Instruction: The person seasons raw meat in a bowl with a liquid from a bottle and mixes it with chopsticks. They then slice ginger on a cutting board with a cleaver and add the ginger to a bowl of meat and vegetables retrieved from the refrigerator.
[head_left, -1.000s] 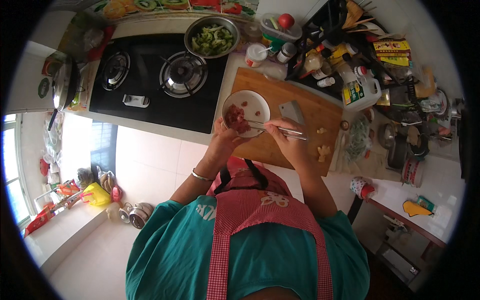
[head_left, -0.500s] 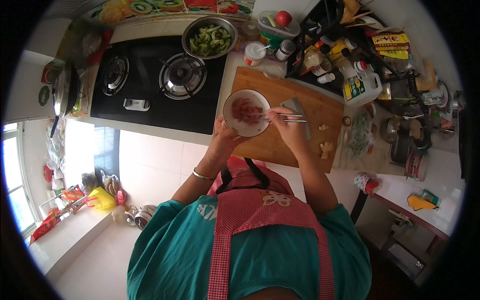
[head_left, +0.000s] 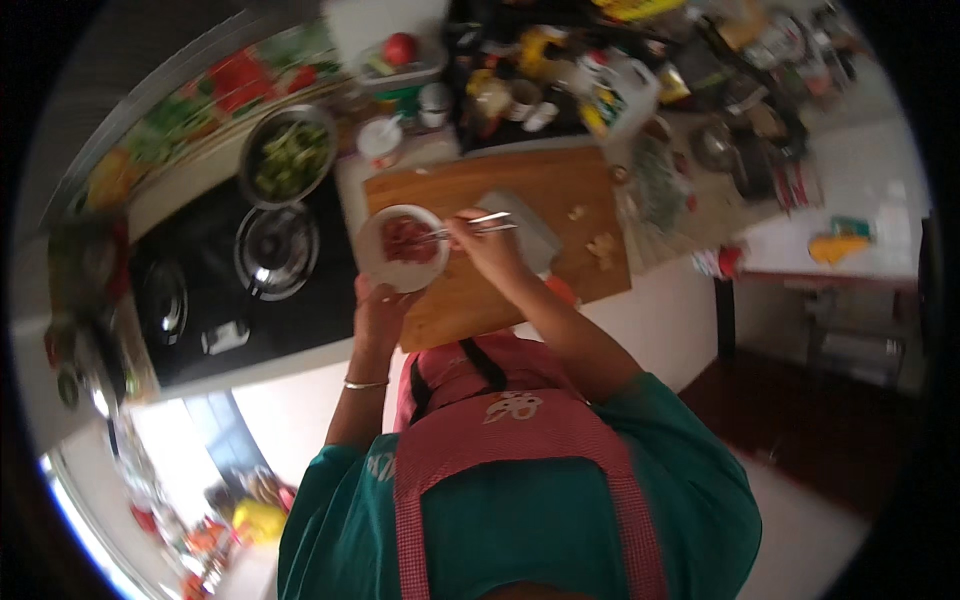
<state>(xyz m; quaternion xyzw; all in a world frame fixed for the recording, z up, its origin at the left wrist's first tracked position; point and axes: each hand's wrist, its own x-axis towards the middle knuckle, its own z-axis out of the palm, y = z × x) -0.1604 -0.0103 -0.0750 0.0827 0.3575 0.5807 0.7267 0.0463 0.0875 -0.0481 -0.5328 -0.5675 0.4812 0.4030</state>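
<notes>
My left hand [head_left: 380, 312] is closed on the side of a white bowl [head_left: 400, 277], tilted over the left part of a wooden cutting board [head_left: 450, 310]. Chopped raw meat [head_left: 407, 240] lies in the bowl. Metal chopsticks [head_left: 492, 224] are gripped in my right hand [head_left: 476, 242], their tips down at the meat. Beneath my right forearm a wide-bladed cleaver [head_left: 530, 232] rests on the board, with an orange part [head_left: 562, 290] showing beside the arm. Pieces of ginger [head_left: 602, 248] lie to its right.
A black gas stove [head_left: 200, 290] spans the left, and a metal bowl of cut green vegetables [head_left: 292, 160] stands at its back edge. Behind the board are a white tub [head_left: 380, 140], a tomato [head_left: 400, 48] on a container and a large plastic jug [head_left: 620, 95]. A plastic bag [head_left: 655, 190] lies right.
The whole view has swung and blurred, with the counter now tilted. Both hands still hold the bowl and chopsticks, and more of the cleaver and an orange part now show.
</notes>
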